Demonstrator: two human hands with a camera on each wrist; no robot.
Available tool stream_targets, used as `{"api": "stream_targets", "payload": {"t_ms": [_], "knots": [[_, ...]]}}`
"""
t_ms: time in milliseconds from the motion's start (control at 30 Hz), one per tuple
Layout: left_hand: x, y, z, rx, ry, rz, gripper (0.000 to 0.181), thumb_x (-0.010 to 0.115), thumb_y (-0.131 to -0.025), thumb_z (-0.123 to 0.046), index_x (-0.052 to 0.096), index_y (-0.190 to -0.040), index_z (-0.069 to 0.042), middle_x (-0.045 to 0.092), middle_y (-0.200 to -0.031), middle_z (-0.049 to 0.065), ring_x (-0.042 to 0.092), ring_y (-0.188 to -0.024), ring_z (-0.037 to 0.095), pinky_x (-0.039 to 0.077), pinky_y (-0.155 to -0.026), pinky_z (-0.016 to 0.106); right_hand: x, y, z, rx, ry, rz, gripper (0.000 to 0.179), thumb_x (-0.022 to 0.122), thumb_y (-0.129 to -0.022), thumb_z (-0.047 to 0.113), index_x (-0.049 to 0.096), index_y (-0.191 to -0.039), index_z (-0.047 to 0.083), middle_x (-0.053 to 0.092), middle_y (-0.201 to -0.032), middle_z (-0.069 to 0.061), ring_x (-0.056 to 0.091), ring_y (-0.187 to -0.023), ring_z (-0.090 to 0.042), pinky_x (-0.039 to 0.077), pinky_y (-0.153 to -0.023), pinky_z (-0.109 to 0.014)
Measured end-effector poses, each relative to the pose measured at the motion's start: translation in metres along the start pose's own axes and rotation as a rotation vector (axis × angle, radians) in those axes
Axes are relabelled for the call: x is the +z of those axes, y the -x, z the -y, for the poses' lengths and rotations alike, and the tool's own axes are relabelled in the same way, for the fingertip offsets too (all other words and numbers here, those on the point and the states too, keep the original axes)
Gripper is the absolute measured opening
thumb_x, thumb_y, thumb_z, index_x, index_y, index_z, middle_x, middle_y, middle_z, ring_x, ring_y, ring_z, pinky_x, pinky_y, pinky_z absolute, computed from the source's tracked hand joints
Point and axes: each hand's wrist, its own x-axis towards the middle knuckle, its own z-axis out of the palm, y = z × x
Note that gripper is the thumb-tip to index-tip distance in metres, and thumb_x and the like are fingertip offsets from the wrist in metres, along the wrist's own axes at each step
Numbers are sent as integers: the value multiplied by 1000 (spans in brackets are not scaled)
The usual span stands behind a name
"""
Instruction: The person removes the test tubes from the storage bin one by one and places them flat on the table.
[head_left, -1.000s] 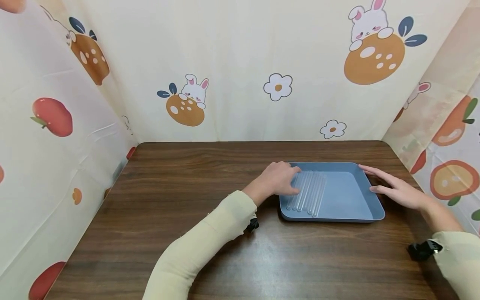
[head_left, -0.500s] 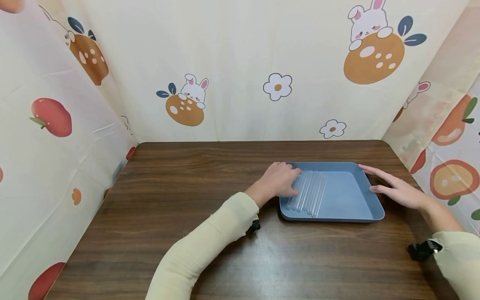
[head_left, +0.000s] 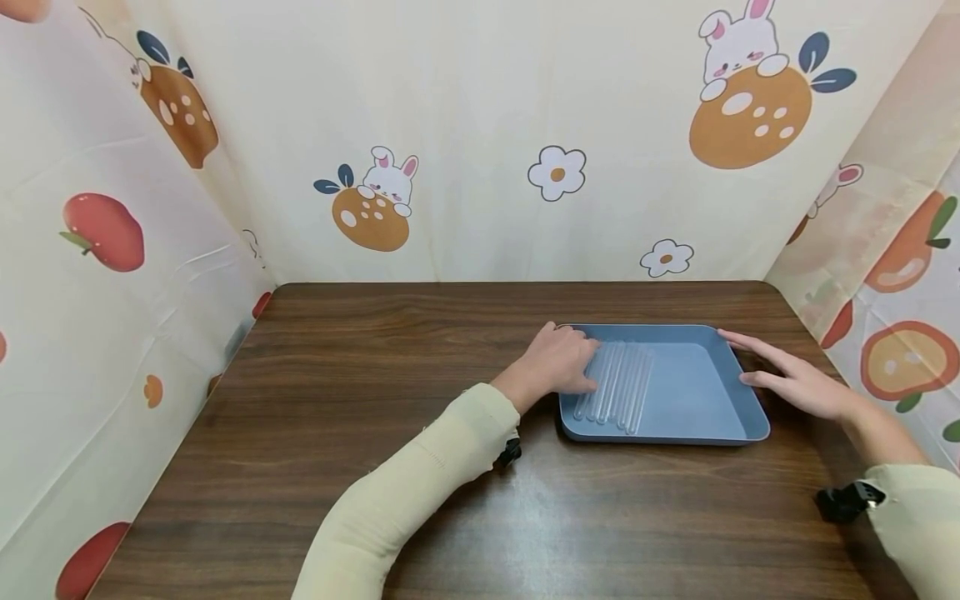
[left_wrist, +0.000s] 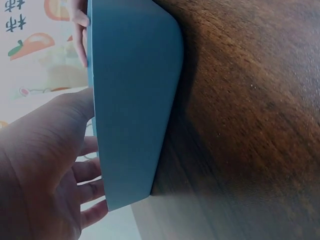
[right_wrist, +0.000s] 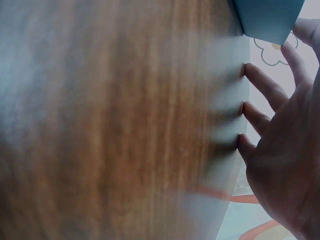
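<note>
In the head view, a shallow blue tray (head_left: 690,387) lies on the right half of the table. Several clear tubes with rounded ends (head_left: 617,387) lie side by side in its left part. My left hand (head_left: 553,360) reaches over the tray's left rim, thumb and fingers spread apart at the leftmost tubes. In the left wrist view its fingers pass behind the rim, their tips partly hidden by the tray wall. My right hand (head_left: 798,383) is at the right rim, index finger and thumb apart along it. The right wrist view shows its other fingertips (right_wrist: 245,107) down at the tabletop.
The brown wood-grain table (head_left: 360,375) extends to the left and in front of the tray. A patterned curtain (head_left: 480,167) with rabbits, fruit and flowers stands behind it and along both sides. Black wrist cameras (head_left: 847,502) are strapped at both sleeves.
Over the last second the left forearm has shifted slightly to the right, and the tubes lie very slightly farther right. The tray and the right hand look unchanged.
</note>
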Motion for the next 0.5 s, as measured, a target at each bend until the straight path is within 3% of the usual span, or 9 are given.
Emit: {"api": "stream_targets", "payload": {"t_ms": [167, 333, 500], "knots": [[2, -2, 1, 5, 14, -3, 47, 72, -103, -61, 78, -130, -24, 80, -133, -6, 72, -115, 14, 50, -107, 38, 1, 0, 0, -15, 1, -5, 73, 64, -111, 5, 35, -178, 14, 31, -160, 49, 30, -140, 33, 25, -99, 1], [4, -4, 1, 5, 28, -4, 38, 74, -102, -63, 71, -96, -26, 79, -108, -9, 69, -99, 12, 47, -104, 37, 1, 0, 0, -16, -2, -3, 72, 64, -111, 5, 35, -177, 14, 32, -159, 49, 31, -140, 33, 25, -99, 0], [4, -5, 0, -3, 36, 26, 41, 72, -103, -63, 64, -88, -25, 69, -83, -10, 66, -85, 11, 44, -104, 38, 2, 0, 0, -28, -4, -3, 73, 63, -111, 4, 35, -177, 13, 32, -160, 48, 30, -141, 33, 25, -100, 1]]}}
